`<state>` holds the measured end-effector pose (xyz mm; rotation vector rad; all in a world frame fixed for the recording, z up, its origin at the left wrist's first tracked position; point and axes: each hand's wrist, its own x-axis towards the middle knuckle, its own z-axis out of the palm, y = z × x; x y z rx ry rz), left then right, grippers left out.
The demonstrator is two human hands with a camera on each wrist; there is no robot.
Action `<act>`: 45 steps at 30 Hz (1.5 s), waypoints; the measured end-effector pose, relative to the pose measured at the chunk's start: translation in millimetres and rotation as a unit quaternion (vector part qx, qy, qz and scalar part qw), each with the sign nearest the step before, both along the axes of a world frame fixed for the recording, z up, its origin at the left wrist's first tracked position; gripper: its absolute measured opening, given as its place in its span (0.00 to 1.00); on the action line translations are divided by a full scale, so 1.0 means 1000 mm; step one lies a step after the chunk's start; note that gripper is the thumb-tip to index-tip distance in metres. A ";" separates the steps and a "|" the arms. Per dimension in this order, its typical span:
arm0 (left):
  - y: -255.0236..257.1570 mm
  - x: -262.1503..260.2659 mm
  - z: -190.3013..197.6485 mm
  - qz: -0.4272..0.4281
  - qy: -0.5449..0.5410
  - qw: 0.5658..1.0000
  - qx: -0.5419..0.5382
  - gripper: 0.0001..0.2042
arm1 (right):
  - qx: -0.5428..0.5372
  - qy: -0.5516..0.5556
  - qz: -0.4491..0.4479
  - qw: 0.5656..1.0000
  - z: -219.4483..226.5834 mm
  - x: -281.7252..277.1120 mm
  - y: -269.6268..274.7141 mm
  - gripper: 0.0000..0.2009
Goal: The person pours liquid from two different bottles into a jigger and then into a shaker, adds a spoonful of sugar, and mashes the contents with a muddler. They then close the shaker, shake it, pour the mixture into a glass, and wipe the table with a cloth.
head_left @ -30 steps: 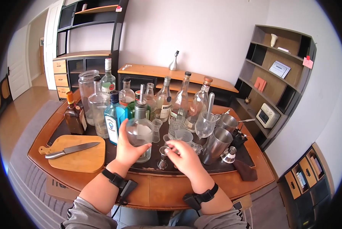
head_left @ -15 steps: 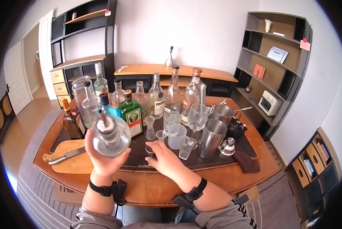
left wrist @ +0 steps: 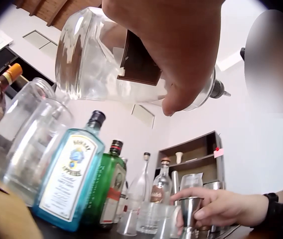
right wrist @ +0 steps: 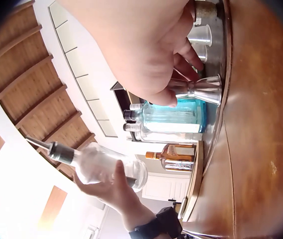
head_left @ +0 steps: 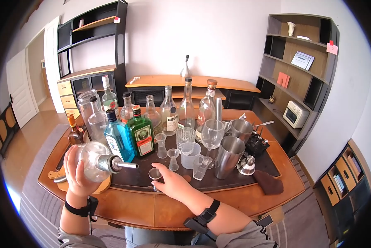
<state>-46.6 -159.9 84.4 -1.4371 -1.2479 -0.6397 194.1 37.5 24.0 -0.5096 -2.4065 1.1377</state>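
Note:
My left hand (head_left: 78, 177) grips a clear glass bottle (head_left: 91, 159), raised over the left side of the table and tilted on its side. A metal pour spout (head_left: 127, 165) in its neck points right, toward the jigger. In the left wrist view a dark label (left wrist: 140, 59) shows on the bottle, partly behind the hand. My right hand (head_left: 173, 180) holds a steel double-ended jigger (right wrist: 208, 90) between thumb and fingers, upright at the table's front. Just behind it stand two small clear hourglass-shaped measures (head_left: 173, 159). The bottle's spout is left of the jigger's rim and apart from it.
Blue (head_left: 120, 142) and green (head_left: 142, 138) bottles stand behind the hands, with several clear bottles beyond. Right of the jigger are a plastic measuring cup (head_left: 190, 155), a wine glass (head_left: 212, 133) and a steel shaker tin (head_left: 230, 159). A cutting board (head_left: 104, 184) lies under the raised bottle.
My left hand has lifted the bottle off the table, moved it left and tipped it so the spout points right. My right hand has moved left and now holds the jigger.

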 end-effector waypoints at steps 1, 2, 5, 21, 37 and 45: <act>-0.003 -0.004 -0.002 0.011 0.004 1.000 -0.011 0.51 | -0.005 -0.011 0.001 1.000 0.002 0.001 -0.001 0.30; -0.006 -0.007 -0.003 0.023 0.008 0.999 -0.022 0.49 | 0.010 0.004 0.001 1.000 0.000 0.001 -0.001 0.30; -0.016 -0.016 -0.009 0.040 0.012 0.998 -0.053 0.46 | 0.039 0.038 0.006 0.999 -0.007 -0.001 -0.002 0.30; -0.019 -0.002 0.009 0.086 0.107 0.966 -0.220 0.31 | 0.064 0.022 0.024 0.997 -0.008 0.000 0.002 0.30; -0.008 -0.010 0.009 0.118 0.171 0.948 -0.241 0.25 | 0.057 0.034 0.039 0.997 -0.009 0.002 0.006 0.26; -0.006 -0.010 0.015 0.139 0.206 0.938 -0.243 0.24 | 0.047 0.011 0.042 0.998 -0.004 0.003 0.006 0.25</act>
